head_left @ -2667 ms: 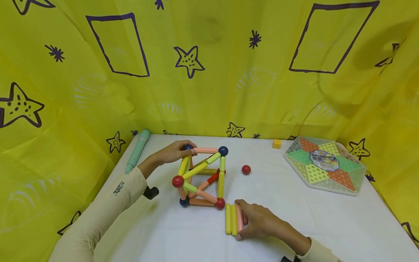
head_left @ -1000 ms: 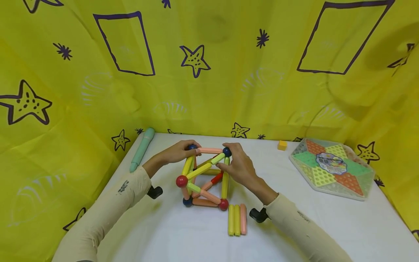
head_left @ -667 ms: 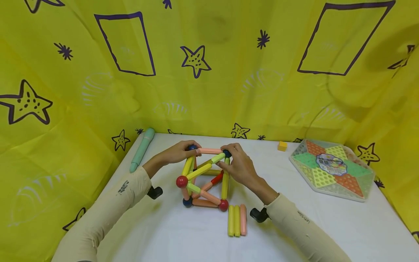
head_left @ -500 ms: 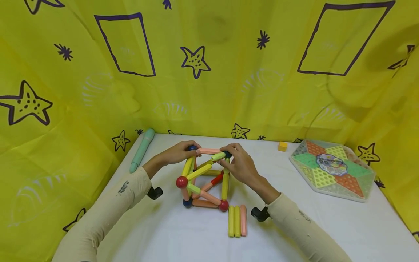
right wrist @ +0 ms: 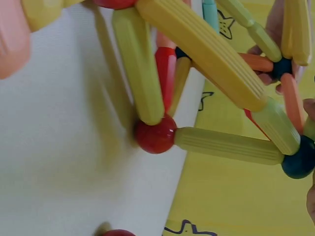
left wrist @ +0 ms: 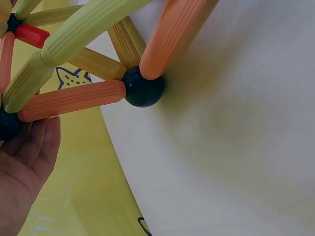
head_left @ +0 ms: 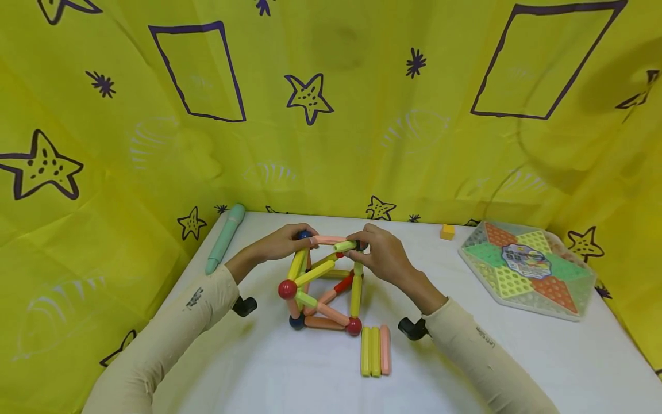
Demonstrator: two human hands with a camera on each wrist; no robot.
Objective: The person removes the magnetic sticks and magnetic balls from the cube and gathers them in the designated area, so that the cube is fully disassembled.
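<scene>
While the left hand (head_left: 279, 244) is still gripping the top left corner of the rod-and-ball frame (head_left: 323, 284), its fingers curled round the dark blue ball (head_left: 304, 234) there, the right hand (head_left: 383, 259) is pinching the light green rod (head_left: 345, 246) at the top right corner. That rod is now lying almost level and its lower end is standing clear of the long yellow diagonal rod (head_left: 314, 272); half a second ago it was sloping down in line with that diagonal. Nearly three seconds ago the right hand was resting on the three loose rods (head_left: 375, 349), which are lying side by side on the white bench (head_left: 517, 356), just in front of the frame's red corner ball (head_left: 354, 326). The frame is standing in the middle of the bench, between both hands, and has not shifted.

At the far right edge a hexagonal game board (head_left: 527, 269) is lying flat, with a small yellow cube (head_left: 447, 232) near it. Along the left edge a mint green tube (head_left: 224, 238) is lying against the yellow cloth (head_left: 103, 172).
</scene>
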